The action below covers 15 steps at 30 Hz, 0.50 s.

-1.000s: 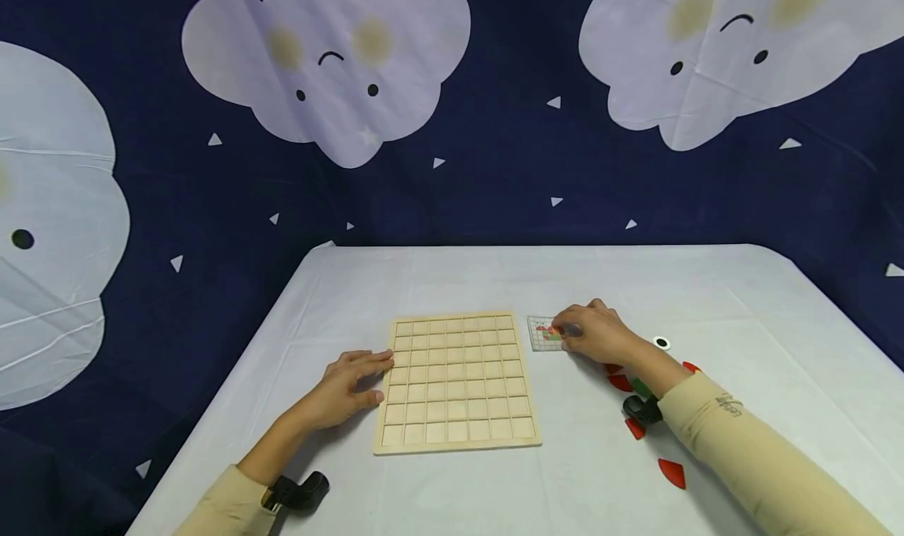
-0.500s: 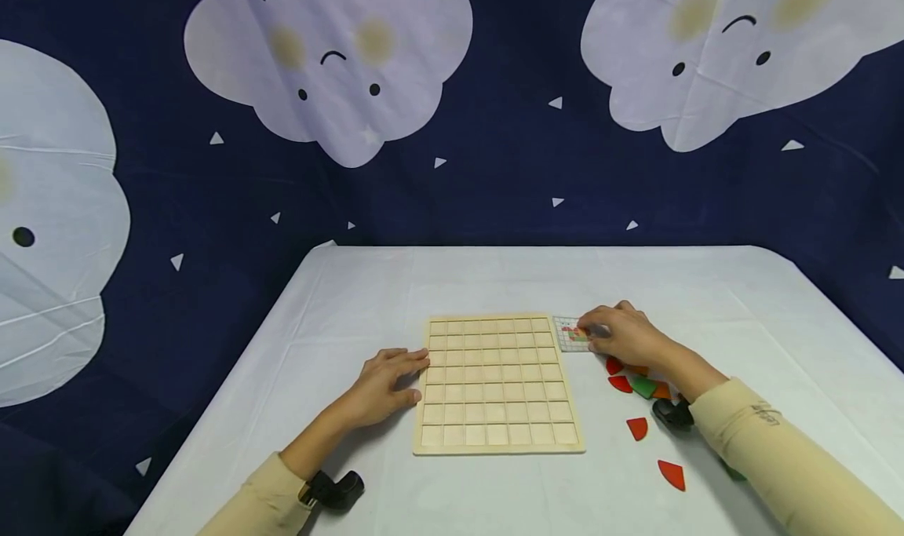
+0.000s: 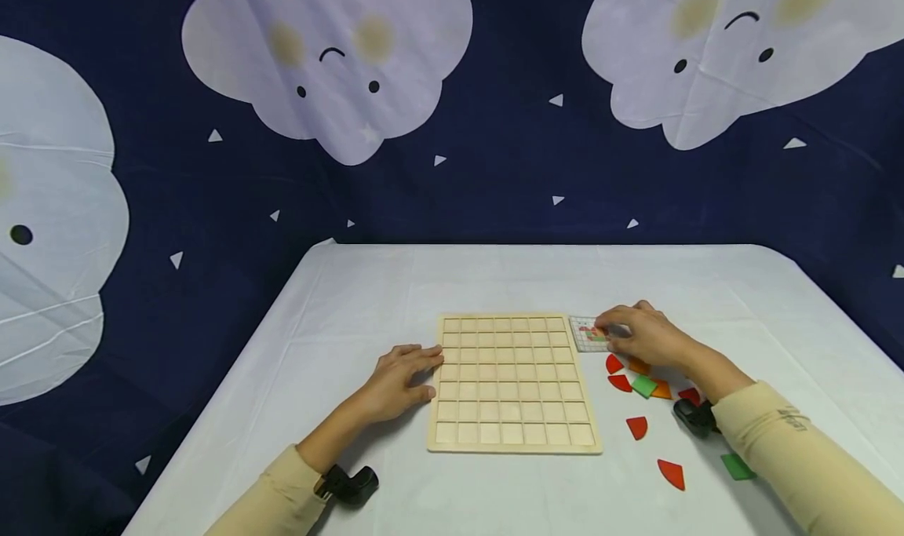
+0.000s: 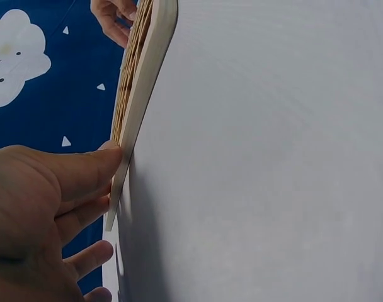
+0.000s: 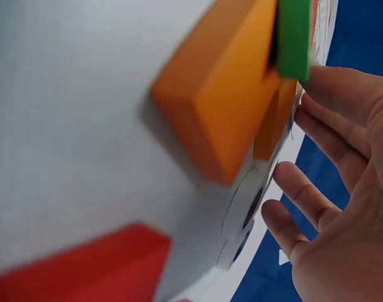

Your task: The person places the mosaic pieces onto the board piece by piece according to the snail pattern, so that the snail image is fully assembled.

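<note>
The gridded wooden board [image 3: 515, 448] lies flat, its cells bare. My left hand [image 3: 402, 383] touches its left edge with fingers extended; in the left wrist view the thumb of my left hand [image 4: 40, 201] rests against the side of the board [image 4: 150, 75]. Close by the board's upper right corner lies a small clear card [image 3: 583, 340] with a grid and a coloured picture. My right hand [image 3: 653, 338] holds the card's right part between thumb and fingers, covering some of it. In the right wrist view my right hand [image 5: 349, 189] is beyond the loose pieces.
Red quarter-round pieces [image 3: 637, 428], orange pieces [image 3: 639, 366] and green pieces [image 3: 738, 466] lie on the white table right of the board, several under or beside my right forearm. In the right wrist view, white rings with dark centres [image 5: 245, 201] lie beyond an orange piece [image 5: 220, 94].
The board has slid right with my left hand at its edge. The card and my right hand have also moved right, and the gap between board and card has narrowed. More loose pieces show.
</note>
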Tool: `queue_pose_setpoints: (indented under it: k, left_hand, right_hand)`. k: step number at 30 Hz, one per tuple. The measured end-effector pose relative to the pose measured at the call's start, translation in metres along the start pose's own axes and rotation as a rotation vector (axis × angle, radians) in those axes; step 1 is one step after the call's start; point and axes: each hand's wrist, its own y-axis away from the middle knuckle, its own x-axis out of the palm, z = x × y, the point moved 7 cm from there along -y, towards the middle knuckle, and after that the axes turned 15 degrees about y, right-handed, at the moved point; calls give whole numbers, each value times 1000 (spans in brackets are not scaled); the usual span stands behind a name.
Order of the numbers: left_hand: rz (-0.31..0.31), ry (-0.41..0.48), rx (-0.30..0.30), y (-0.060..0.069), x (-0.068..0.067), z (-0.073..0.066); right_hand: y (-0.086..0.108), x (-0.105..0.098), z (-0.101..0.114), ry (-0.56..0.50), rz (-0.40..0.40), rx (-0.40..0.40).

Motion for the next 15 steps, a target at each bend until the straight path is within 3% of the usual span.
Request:
queue_pose_setpoints:
  k: [15]
  left_hand:
    - [-5,13,-14,-2,2,-2]
  right_hand:
    - [1,1,-8,2,15,21]
